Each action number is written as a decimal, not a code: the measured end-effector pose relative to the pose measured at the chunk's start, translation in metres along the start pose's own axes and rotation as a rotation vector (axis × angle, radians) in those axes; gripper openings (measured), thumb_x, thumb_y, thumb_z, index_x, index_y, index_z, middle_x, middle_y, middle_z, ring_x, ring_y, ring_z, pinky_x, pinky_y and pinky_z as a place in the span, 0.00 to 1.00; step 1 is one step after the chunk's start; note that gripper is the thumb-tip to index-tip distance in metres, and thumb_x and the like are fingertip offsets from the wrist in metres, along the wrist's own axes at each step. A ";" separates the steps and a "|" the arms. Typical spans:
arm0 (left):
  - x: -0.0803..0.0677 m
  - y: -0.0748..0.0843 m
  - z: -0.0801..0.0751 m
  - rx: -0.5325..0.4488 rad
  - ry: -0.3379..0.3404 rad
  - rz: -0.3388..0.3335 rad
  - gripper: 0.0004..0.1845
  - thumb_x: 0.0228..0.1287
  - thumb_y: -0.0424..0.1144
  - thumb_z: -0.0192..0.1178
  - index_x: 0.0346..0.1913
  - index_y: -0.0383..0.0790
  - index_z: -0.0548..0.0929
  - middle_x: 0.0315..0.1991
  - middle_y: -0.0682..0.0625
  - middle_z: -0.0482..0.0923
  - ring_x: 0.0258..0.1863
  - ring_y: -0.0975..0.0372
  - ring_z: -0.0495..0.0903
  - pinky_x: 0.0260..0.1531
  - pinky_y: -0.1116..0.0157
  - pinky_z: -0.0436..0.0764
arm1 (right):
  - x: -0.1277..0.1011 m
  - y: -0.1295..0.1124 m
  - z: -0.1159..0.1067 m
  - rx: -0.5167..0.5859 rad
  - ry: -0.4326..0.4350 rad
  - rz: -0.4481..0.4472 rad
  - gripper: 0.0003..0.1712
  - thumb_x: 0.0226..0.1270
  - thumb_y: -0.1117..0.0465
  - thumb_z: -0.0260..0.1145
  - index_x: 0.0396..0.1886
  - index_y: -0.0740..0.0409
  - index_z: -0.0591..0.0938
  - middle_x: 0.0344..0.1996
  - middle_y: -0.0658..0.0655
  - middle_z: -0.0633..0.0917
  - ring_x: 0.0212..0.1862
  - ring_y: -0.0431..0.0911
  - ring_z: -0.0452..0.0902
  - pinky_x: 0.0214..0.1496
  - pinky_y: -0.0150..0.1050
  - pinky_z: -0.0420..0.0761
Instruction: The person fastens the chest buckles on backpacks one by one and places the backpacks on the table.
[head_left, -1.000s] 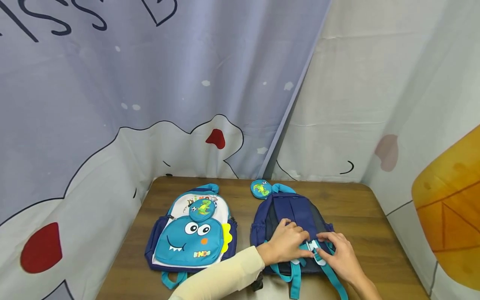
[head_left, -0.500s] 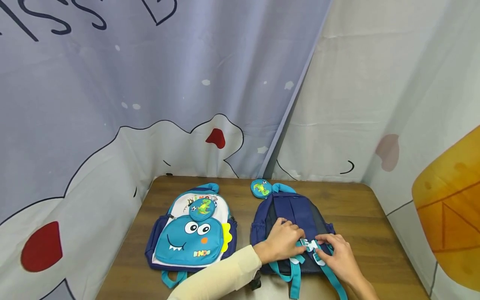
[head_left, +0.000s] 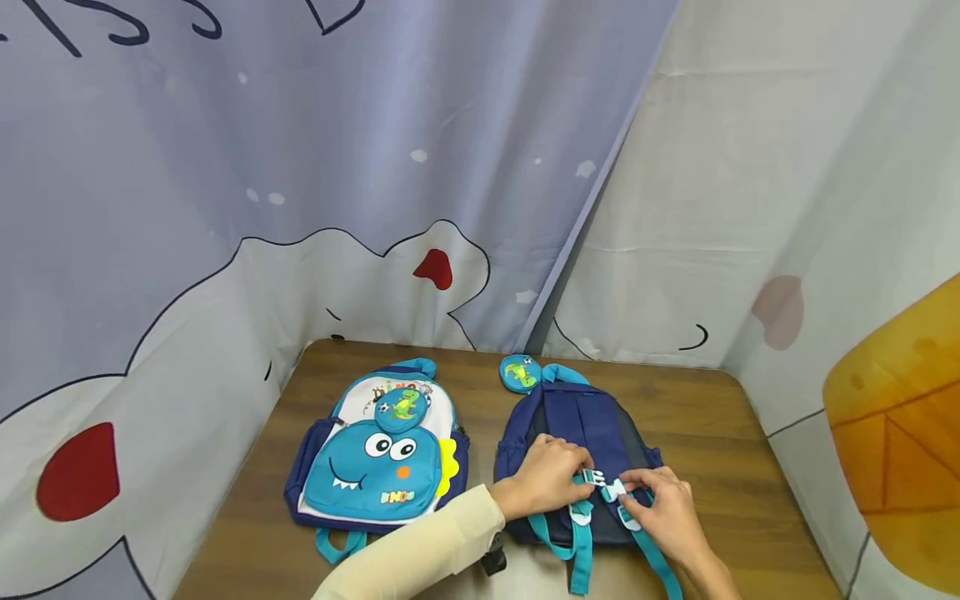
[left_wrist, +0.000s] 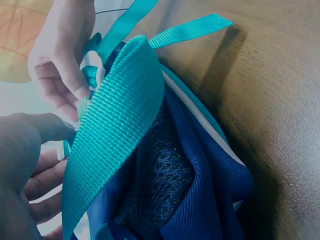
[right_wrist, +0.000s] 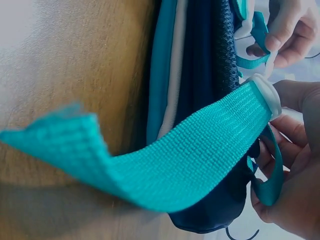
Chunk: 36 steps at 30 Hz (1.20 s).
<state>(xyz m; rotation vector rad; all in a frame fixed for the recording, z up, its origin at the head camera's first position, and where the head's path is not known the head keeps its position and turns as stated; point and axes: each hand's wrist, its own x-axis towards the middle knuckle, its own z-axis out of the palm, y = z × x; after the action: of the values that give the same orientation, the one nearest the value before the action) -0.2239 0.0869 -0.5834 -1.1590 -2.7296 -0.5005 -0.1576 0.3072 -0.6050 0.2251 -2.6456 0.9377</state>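
A navy backpack lies back side up on the table, its teal straps towards me. My left hand pinches the slotted white half of a side-release buckle on one strap. In my right hand is the pronged white half, held between thumb and fingers. A small gap separates the two halves over the bag's back panel. In the left wrist view, a loose teal strap end crosses in front of the left hand's grip. A white strap adjuster shows close to the right hand in the right wrist view.
To the left lies a second backpack with a dinosaur face, front side up. A round dinosaur tag hangs off the navy backpack's top. Behind the wooden table hang printed curtains.
The buckle halves, together a second ago, are now apart. My left hand has moved left with the slotted half, my right slightly left with the pronged one. The head view has shifted a little.
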 end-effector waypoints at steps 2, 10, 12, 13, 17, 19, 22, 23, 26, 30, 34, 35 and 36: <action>-0.002 -0.001 -0.002 -0.024 -0.003 -0.011 0.13 0.59 0.56 0.65 0.43 0.57 0.85 0.32 0.67 0.80 0.32 0.74 0.74 0.48 0.64 0.72 | 0.000 -0.002 0.001 0.003 -0.010 0.003 0.17 0.43 0.65 0.80 0.36 0.49 0.87 0.26 0.39 0.85 0.38 0.38 0.72 0.43 0.42 0.57; 0.000 -0.005 -0.012 -0.102 0.021 -0.049 0.12 0.60 0.55 0.66 0.42 0.57 0.84 0.33 0.66 0.79 0.33 0.75 0.72 0.47 0.65 0.71 | 0.014 -0.008 -0.004 -0.017 -0.020 -0.068 0.19 0.40 0.65 0.81 0.37 0.50 0.87 0.24 0.38 0.83 0.36 0.37 0.71 0.44 0.44 0.56; 0.001 -0.006 -0.013 -0.105 0.024 -0.053 0.11 0.60 0.55 0.66 0.42 0.57 0.83 0.33 0.66 0.78 0.33 0.76 0.72 0.47 0.65 0.70 | 0.017 -0.009 -0.005 -0.024 -0.016 -0.087 0.20 0.40 0.65 0.81 0.37 0.51 0.87 0.24 0.38 0.83 0.36 0.37 0.71 0.45 0.44 0.56; 0.001 -0.006 -0.014 -0.108 0.023 -0.055 0.11 0.60 0.55 0.66 0.42 0.57 0.83 0.32 0.66 0.78 0.33 0.76 0.72 0.47 0.65 0.70 | 0.017 -0.010 -0.005 -0.027 -0.018 -0.093 0.20 0.40 0.65 0.81 0.37 0.51 0.87 0.24 0.38 0.83 0.37 0.37 0.71 0.45 0.44 0.56; -0.005 -0.006 -0.013 -0.119 0.028 -0.062 0.11 0.59 0.56 0.66 0.41 0.57 0.83 0.32 0.67 0.79 0.32 0.76 0.73 0.46 0.66 0.69 | 0.015 -0.012 -0.002 -0.052 -0.046 -0.093 0.20 0.40 0.64 0.81 0.37 0.49 0.87 0.24 0.37 0.84 0.38 0.36 0.71 0.45 0.44 0.56; -0.010 -0.006 -0.012 -0.121 0.032 -0.071 0.11 0.59 0.56 0.66 0.40 0.57 0.84 0.32 0.67 0.79 0.32 0.77 0.73 0.45 0.67 0.69 | 0.012 -0.014 0.002 -0.065 -0.072 -0.078 0.19 0.40 0.63 0.81 0.36 0.48 0.87 0.24 0.35 0.83 0.38 0.36 0.72 0.46 0.44 0.57; -0.016 -0.006 -0.010 -0.122 0.038 -0.079 0.11 0.58 0.56 0.67 0.40 0.58 0.83 0.32 0.67 0.79 0.32 0.78 0.73 0.44 0.68 0.69 | 0.007 -0.016 0.005 -0.096 -0.115 -0.049 0.17 0.42 0.62 0.81 0.35 0.46 0.87 0.23 0.33 0.82 0.39 0.36 0.72 0.47 0.45 0.57; -0.016 -0.005 -0.009 -0.122 0.040 -0.080 0.11 0.58 0.56 0.67 0.40 0.58 0.83 0.32 0.68 0.79 0.32 0.78 0.73 0.43 0.69 0.69 | 0.007 -0.016 0.005 -0.110 -0.128 -0.041 0.17 0.42 0.62 0.81 0.35 0.45 0.87 0.23 0.33 0.81 0.39 0.36 0.72 0.46 0.45 0.57; -0.018 -0.005 -0.006 -0.123 0.036 -0.087 0.11 0.58 0.56 0.66 0.40 0.58 0.83 0.32 0.68 0.78 0.32 0.79 0.73 0.43 0.69 0.69 | 0.006 -0.016 0.004 -0.147 -0.155 -0.039 0.17 0.42 0.60 0.81 0.35 0.43 0.87 0.23 0.33 0.80 0.39 0.37 0.72 0.45 0.45 0.57; -0.020 -0.006 -0.007 -0.151 0.019 -0.100 0.12 0.59 0.56 0.66 0.42 0.57 0.83 0.32 0.68 0.78 0.33 0.78 0.73 0.45 0.69 0.69 | 0.006 -0.015 0.006 -0.178 -0.174 -0.056 0.17 0.40 0.58 0.83 0.33 0.40 0.86 0.24 0.33 0.78 0.37 0.38 0.71 0.42 0.45 0.57; -0.021 -0.008 -0.008 -0.177 0.008 -0.104 0.12 0.60 0.55 0.66 0.43 0.57 0.83 0.33 0.67 0.79 0.34 0.78 0.73 0.45 0.68 0.69 | 0.007 -0.014 0.010 -0.213 -0.195 -0.069 0.17 0.39 0.55 0.83 0.31 0.39 0.86 0.25 0.33 0.76 0.37 0.37 0.69 0.40 0.44 0.58; -0.021 -0.008 -0.009 -0.178 0.007 -0.106 0.12 0.60 0.55 0.66 0.43 0.57 0.83 0.34 0.67 0.79 0.34 0.78 0.73 0.45 0.68 0.69 | 0.008 -0.014 0.011 -0.224 -0.202 -0.073 0.16 0.39 0.55 0.83 0.31 0.39 0.87 0.26 0.33 0.76 0.37 0.36 0.69 0.40 0.44 0.59; -0.021 -0.009 -0.009 -0.180 0.006 -0.108 0.12 0.60 0.55 0.66 0.43 0.57 0.83 0.34 0.67 0.80 0.34 0.78 0.74 0.45 0.68 0.68 | 0.009 -0.014 0.011 -0.234 -0.211 -0.077 0.16 0.40 0.55 0.82 0.32 0.39 0.87 0.26 0.33 0.76 0.37 0.36 0.68 0.40 0.43 0.59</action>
<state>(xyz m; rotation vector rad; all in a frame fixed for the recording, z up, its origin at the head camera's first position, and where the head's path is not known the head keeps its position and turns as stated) -0.2157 0.0634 -0.5826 -1.0479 -2.8008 -0.7770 -0.1651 0.2891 -0.6023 0.3847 -2.8858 0.6014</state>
